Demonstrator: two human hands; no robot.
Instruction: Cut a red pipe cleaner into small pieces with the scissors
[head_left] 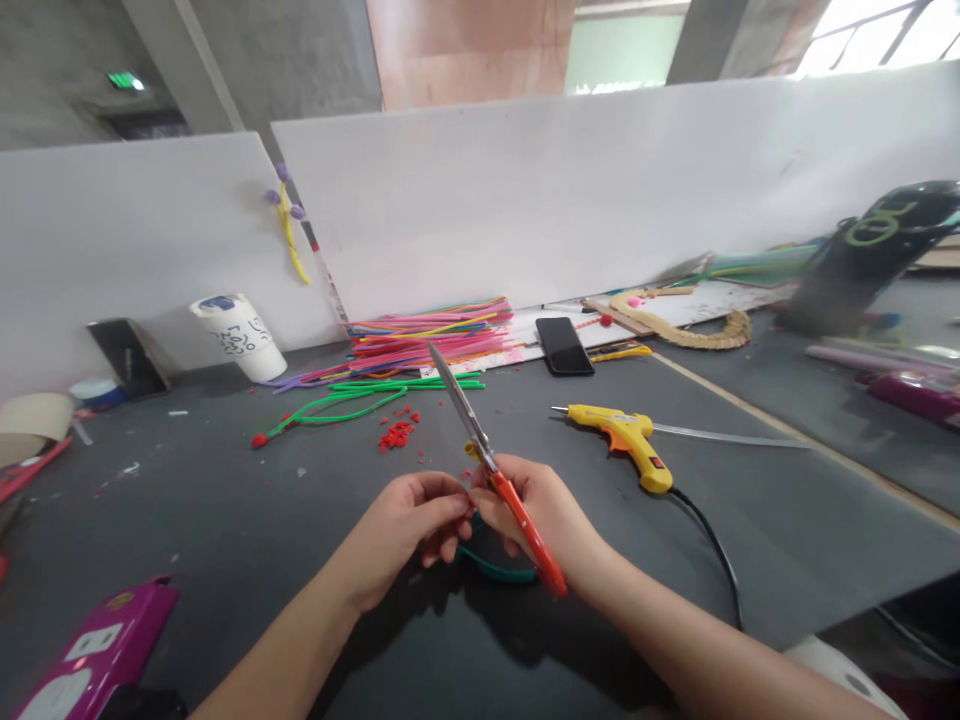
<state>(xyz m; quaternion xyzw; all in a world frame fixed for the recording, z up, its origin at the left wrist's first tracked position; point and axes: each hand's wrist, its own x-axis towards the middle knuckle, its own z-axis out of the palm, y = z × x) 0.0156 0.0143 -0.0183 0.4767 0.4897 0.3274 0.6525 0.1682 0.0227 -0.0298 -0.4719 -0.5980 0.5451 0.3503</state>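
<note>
My right hand (540, 500) holds a pair of scissors (523, 515) with red handles, the blades pointing up and away to the left. Fingertip to fingertip with it, my left hand (420, 515) is closed in a pinch. What sits between its fingers is too small to make out. Just under both hands curves a teal-green strip (502, 573), partly hidden by the fingers. A small yellow piece (471, 449) shows beside the scissors' pivot. Beyond the hands lies a scatter of red clippings (397, 433) on the dark table (300, 540).
To the right rests a yellow glue gun (626, 438) with its black cord. Pink and coloured pipe cleaners (427, 335), green stems (352, 400) and a phone (564, 346) lie along the white partition (487, 210). A magenta power strip (101, 650) sits near left.
</note>
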